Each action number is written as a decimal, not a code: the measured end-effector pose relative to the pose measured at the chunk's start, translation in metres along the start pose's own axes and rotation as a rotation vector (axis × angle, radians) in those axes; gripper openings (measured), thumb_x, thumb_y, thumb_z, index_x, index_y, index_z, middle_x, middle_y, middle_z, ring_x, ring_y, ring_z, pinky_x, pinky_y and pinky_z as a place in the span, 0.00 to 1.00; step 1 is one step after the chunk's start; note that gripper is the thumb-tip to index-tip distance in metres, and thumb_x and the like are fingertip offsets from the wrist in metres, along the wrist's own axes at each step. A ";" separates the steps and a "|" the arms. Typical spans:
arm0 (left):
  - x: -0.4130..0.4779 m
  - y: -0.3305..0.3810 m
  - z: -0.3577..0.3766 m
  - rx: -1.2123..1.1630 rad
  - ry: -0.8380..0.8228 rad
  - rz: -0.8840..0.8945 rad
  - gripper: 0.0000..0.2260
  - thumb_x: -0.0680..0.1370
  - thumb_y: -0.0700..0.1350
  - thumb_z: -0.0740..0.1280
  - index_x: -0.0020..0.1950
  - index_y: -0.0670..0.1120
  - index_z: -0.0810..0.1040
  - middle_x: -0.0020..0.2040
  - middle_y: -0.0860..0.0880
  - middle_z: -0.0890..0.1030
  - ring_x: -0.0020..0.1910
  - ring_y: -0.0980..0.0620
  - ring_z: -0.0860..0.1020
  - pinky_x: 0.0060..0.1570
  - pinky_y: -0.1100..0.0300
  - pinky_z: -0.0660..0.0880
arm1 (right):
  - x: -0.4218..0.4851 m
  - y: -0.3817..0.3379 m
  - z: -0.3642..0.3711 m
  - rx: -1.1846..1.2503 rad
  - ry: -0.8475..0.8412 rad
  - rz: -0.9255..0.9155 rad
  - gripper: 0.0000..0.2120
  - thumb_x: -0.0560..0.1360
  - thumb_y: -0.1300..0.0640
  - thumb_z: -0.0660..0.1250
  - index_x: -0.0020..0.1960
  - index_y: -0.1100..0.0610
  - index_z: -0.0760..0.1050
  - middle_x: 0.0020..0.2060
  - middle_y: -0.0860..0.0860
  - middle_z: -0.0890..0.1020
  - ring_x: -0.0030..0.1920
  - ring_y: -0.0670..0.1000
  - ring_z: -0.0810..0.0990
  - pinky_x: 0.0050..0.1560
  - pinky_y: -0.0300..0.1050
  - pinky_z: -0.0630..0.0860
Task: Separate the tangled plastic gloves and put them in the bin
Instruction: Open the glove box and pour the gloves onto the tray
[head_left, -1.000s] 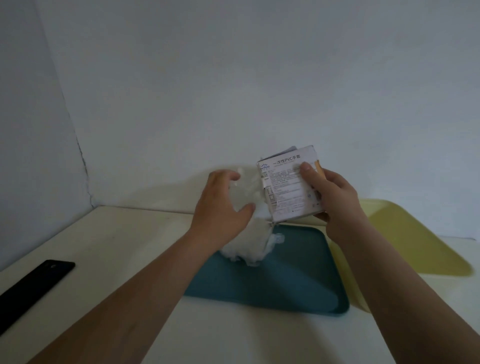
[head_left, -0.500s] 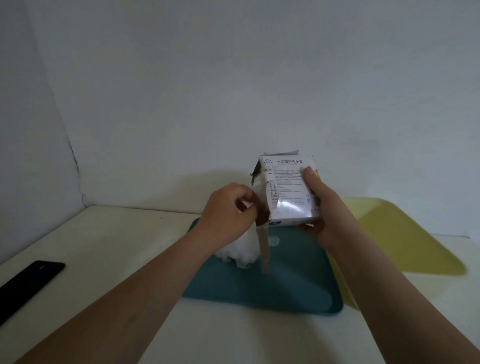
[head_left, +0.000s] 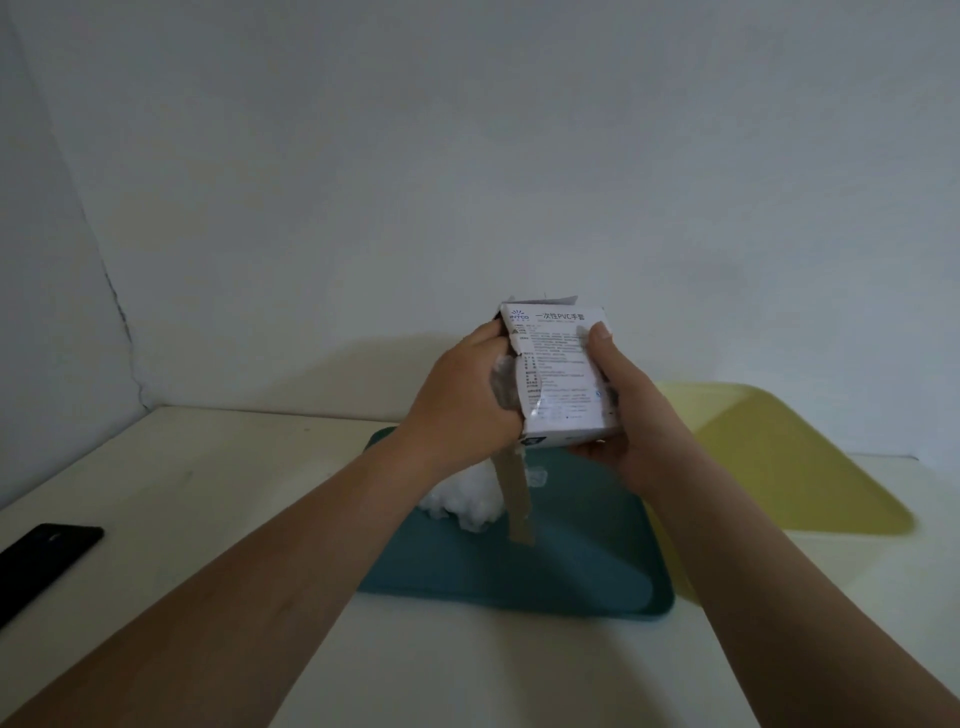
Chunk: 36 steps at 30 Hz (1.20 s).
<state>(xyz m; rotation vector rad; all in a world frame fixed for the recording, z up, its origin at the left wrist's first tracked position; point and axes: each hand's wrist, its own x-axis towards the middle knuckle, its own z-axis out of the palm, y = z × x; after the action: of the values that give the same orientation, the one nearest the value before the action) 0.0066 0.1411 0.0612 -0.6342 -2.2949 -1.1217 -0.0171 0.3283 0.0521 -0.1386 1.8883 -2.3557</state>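
— How far along is this getting?
— It's barely starting, I'd say. The right hand (head_left: 618, 415) is gripping the glove box (head_left: 563, 374) above the teal tray (head_left: 571, 561), and the left hand (head_left: 462, 405) fingers are curling round a glove wad (head_left: 501, 387) at its torn side.
— Is anything getting separated?
— Not yet; a glove clump (head_left: 467, 499) is lying tangled on the tray, with nothing binned
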 end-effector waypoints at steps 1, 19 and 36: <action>0.000 0.000 0.000 -0.046 -0.015 -0.029 0.24 0.72 0.42 0.80 0.66 0.52 0.79 0.60 0.62 0.82 0.59 0.61 0.81 0.57 0.64 0.80 | 0.000 0.000 -0.001 -0.007 -0.013 0.005 0.30 0.73 0.30 0.67 0.64 0.50 0.82 0.57 0.53 0.87 0.56 0.57 0.87 0.57 0.58 0.82; 0.016 -0.003 0.018 -0.142 -0.395 -0.285 0.16 0.81 0.32 0.68 0.37 0.47 0.71 0.30 0.57 0.79 0.31 0.64 0.77 0.32 0.72 0.73 | 0.005 -0.006 -0.012 -0.108 -0.177 -0.042 0.32 0.75 0.35 0.70 0.69 0.57 0.77 0.60 0.59 0.85 0.60 0.64 0.84 0.63 0.64 0.79; -0.014 -0.019 0.011 -0.159 -0.030 -0.266 0.07 0.68 0.49 0.75 0.42 0.56 0.79 0.36 0.57 0.84 0.39 0.59 0.83 0.40 0.68 0.79 | 0.011 -0.053 -0.025 -0.261 0.059 -0.135 0.24 0.73 0.44 0.78 0.63 0.57 0.81 0.49 0.54 0.88 0.48 0.57 0.89 0.42 0.48 0.85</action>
<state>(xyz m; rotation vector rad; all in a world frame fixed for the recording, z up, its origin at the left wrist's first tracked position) 0.0038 0.1367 0.0357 -0.4123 -2.3830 -1.4375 -0.0331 0.3624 0.0981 -0.2290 2.2770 -2.2042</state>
